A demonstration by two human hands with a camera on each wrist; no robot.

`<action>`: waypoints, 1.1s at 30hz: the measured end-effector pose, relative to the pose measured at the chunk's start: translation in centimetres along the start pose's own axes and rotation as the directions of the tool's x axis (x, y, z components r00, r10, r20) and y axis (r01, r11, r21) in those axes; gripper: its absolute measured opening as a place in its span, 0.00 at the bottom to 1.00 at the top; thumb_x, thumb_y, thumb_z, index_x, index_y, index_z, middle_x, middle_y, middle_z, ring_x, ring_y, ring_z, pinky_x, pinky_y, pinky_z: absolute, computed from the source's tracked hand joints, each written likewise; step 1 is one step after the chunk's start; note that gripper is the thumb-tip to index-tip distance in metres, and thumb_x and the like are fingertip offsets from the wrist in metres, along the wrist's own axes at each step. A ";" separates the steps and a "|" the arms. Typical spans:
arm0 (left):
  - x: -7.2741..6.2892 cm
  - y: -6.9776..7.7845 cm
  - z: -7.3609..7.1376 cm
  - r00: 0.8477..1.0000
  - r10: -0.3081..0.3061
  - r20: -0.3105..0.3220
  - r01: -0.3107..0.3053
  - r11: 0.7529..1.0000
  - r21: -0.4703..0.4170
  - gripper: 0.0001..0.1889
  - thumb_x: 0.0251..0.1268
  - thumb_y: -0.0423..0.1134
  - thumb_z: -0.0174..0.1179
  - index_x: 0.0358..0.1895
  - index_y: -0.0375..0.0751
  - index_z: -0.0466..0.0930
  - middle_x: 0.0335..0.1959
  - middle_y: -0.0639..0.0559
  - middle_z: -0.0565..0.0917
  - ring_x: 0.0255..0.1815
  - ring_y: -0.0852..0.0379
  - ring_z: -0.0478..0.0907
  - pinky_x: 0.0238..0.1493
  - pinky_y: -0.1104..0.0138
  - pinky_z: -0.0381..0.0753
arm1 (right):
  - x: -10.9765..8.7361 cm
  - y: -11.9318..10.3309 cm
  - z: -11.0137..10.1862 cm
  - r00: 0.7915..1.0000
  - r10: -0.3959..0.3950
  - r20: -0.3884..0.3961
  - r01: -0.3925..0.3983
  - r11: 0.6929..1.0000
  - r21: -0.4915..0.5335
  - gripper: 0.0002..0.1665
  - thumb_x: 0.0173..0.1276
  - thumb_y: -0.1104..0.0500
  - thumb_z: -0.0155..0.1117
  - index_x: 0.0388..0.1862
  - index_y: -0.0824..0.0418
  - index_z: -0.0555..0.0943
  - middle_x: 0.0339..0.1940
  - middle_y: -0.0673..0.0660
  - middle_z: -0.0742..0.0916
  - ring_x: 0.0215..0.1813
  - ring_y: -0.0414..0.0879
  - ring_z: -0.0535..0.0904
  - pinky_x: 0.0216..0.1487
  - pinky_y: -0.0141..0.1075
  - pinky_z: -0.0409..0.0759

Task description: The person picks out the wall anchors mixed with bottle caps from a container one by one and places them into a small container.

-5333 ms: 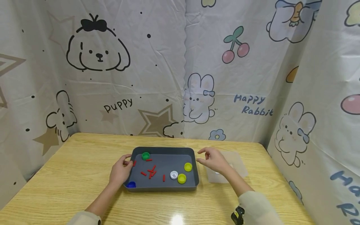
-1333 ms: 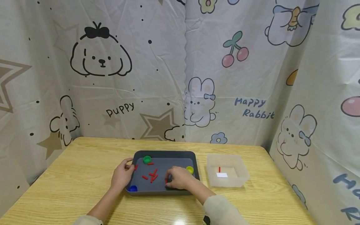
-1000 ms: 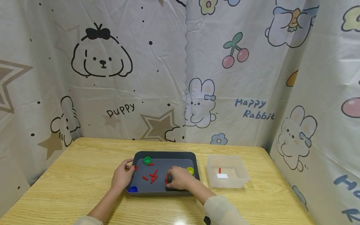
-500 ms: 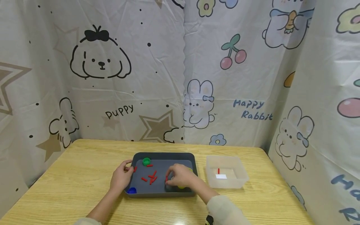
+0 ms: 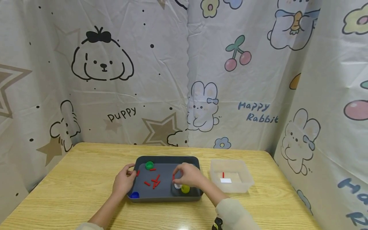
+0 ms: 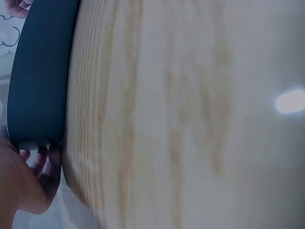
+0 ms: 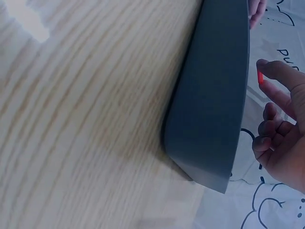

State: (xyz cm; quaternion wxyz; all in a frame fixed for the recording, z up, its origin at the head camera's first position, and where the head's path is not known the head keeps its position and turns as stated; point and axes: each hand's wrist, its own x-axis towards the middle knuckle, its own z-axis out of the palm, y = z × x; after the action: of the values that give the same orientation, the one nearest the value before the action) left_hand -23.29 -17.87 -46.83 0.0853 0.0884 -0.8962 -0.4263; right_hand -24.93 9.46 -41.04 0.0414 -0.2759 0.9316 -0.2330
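Observation:
My right hand (image 5: 189, 175) is over the right half of the dark grey tray (image 5: 164, 199), pinching a short red stick (image 5: 173, 177) upright between thumb and index finger. The right wrist view shows that red stick (image 7: 259, 76) between the fingertips, above the tray's rim. My left hand (image 5: 124, 182) grips the tray's left wall, fingers against the outside and thumb at the rim. Several red sticks (image 5: 155, 183) lie scattered in the tray. Beneath the right hand are a partly covered white cap (image 5: 177, 186) and a yellow cap (image 5: 185, 189).
A green cap (image 5: 149, 165) sits at the tray's back left, a blue cap (image 5: 134, 195) at its front left. Right of the tray stands a translucent box (image 5: 233, 187) with one red stick (image 5: 223, 175) and a white label (image 5: 226, 180). A printed curtain (image 5: 161, 80) hangs behind the table.
My right hand went from beside the tray down into it, took hold of a red stick and has now lifted it slightly up and right. The left hand stays on the tray.

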 end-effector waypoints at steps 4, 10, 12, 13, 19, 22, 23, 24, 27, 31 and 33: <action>0.0 0.0 0.0 1.000 0.004 0.000 -0.004 1.000 -0.004 0.21 0.66 0.41 0.50 0.61 0.40 0.71 0.41 0.41 0.81 0.37 0.50 0.78 0.29 0.67 0.68 | -0.1 0.4 -0.3 1.000 0.005 -0.018 -0.005 1.000 0.012 0.14 0.54 0.50 0.71 0.39 0.51 0.84 0.25 0.49 0.75 0.25 0.38 0.66 0.26 0.29 0.64; -0.1 0.0 0.0 1.000 0.001 0.002 -0.001 1.000 -0.012 0.21 0.66 0.40 0.50 0.61 0.40 0.71 0.41 0.42 0.82 0.39 0.49 0.79 0.31 0.67 0.70 | -0.6 0.9 -0.8 0.999 -0.005 -0.049 0.008 0.998 0.068 0.15 0.54 0.51 0.70 0.40 0.53 0.84 0.30 0.54 0.79 0.28 0.39 0.68 0.27 0.30 0.66; -0.1 0.0 0.0 1.000 0.001 0.002 -0.001 1.000 -0.014 0.21 0.66 0.40 0.50 0.61 0.41 0.71 0.41 0.42 0.83 0.39 0.49 0.79 0.31 0.67 0.70 | -0.7 1.2 -1.0 0.998 -0.007 -0.057 0.012 0.996 0.085 0.15 0.54 0.51 0.70 0.40 0.53 0.84 0.33 0.55 0.80 0.30 0.40 0.70 0.30 0.31 0.68; -0.1 0.0 0.0 1.000 0.001 0.002 -0.001 1.000 -0.013 0.21 0.66 0.40 0.50 0.61 0.41 0.71 0.41 0.42 0.83 0.39 0.50 0.79 0.31 0.67 0.70 | -0.8 1.3 -1.1 0.998 -0.004 -0.059 0.010 0.996 0.094 0.15 0.54 0.51 0.70 0.40 0.53 0.84 0.34 0.55 0.80 0.31 0.40 0.70 0.31 0.31 0.69; 0.0 0.0 -0.1 1.000 -0.004 0.008 0.004 1.000 -0.013 0.21 0.66 0.41 0.50 0.61 0.41 0.71 0.41 0.43 0.82 0.38 0.51 0.79 0.30 0.67 0.69 | -1.3 1.9 -1.9 0.998 0.009 -0.067 0.000 0.990 0.144 0.14 0.55 0.53 0.70 0.41 0.54 0.83 0.37 0.55 0.80 0.34 0.41 0.71 0.33 0.33 0.71; 0.1 0.0 -0.1 1.000 -0.004 0.009 0.004 1.000 -0.012 0.21 0.66 0.41 0.50 0.61 0.41 0.71 0.41 0.43 0.82 0.37 0.51 0.79 0.30 0.67 0.69 | -1.7 2.2 -2.3 0.997 0.022 -0.075 -0.011 0.988 0.153 0.14 0.55 0.54 0.70 0.41 0.54 0.83 0.38 0.57 0.81 0.34 0.42 0.71 0.33 0.34 0.71; 0.1 0.0 -0.1 1.000 -0.003 0.009 0.003 1.000 -0.012 0.21 0.66 0.41 0.50 0.61 0.41 0.71 0.41 0.42 0.82 0.37 0.51 0.79 0.30 0.67 0.69 | -1.8 2.4 -2.5 0.996 0.027 -0.081 -0.014 0.989 0.150 0.13 0.55 0.54 0.70 0.40 0.54 0.83 0.38 0.57 0.81 0.34 0.42 0.71 0.33 0.34 0.71; 0.1 0.0 -0.1 1.000 -0.002 0.008 0.002 1.000 -0.012 0.21 0.66 0.41 0.50 0.61 0.41 0.71 0.41 0.42 0.82 0.37 0.51 0.79 0.30 0.67 0.69 | -1.9 2.5 -2.6 0.996 0.031 -0.086 -0.018 0.989 0.148 0.13 0.55 0.55 0.70 0.40 0.54 0.83 0.38 0.57 0.81 0.34 0.42 0.71 0.34 0.34 0.71; 0.1 0.0 -0.1 1.000 0.001 0.009 0.000 1.000 -0.014 0.21 0.66 0.41 0.50 0.62 0.41 0.70 0.42 0.41 0.82 0.37 0.50 0.79 0.30 0.67 0.69 | -2.2 3.0 -3.0 0.994 0.045 -0.102 -0.030 0.989 0.148 0.13 0.54 0.55 0.70 0.39 0.54 0.83 0.38 0.59 0.81 0.33 0.42 0.71 0.34 0.33 0.71; 0.0 0.1 -0.2 1.000 -0.003 0.013 0.004 1.000 -0.013 0.21 0.66 0.41 0.50 0.62 0.41 0.70 0.42 0.41 0.82 0.38 0.50 0.79 0.30 0.67 0.69 | -2.6 3.5 -3.5 0.992 0.063 -0.114 -0.048 0.989 0.138 0.13 0.54 0.55 0.70 0.39 0.55 0.83 0.35 0.59 0.81 0.31 0.43 0.70 0.31 0.33 0.70; -0.1 0.1 -0.1 1.000 -0.006 0.016 0.007 1.000 -0.014 0.21 0.66 0.41 0.50 0.62 0.41 0.70 0.42 0.41 0.82 0.38 0.50 0.79 0.30 0.67 0.69 | -2.8 3.8 -3.7 0.990 0.073 -0.120 -0.057 0.989 0.134 0.12 0.54 0.55 0.70 0.38 0.56 0.83 0.34 0.58 0.81 0.31 0.43 0.69 0.31 0.33 0.69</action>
State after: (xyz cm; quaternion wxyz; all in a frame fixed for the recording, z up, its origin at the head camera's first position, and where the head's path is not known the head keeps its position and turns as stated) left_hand -23.20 -17.91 -46.71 0.0774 0.0873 -0.8935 -0.4336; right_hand -25.21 15.25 -39.65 0.0089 -0.2269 0.9237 -0.3086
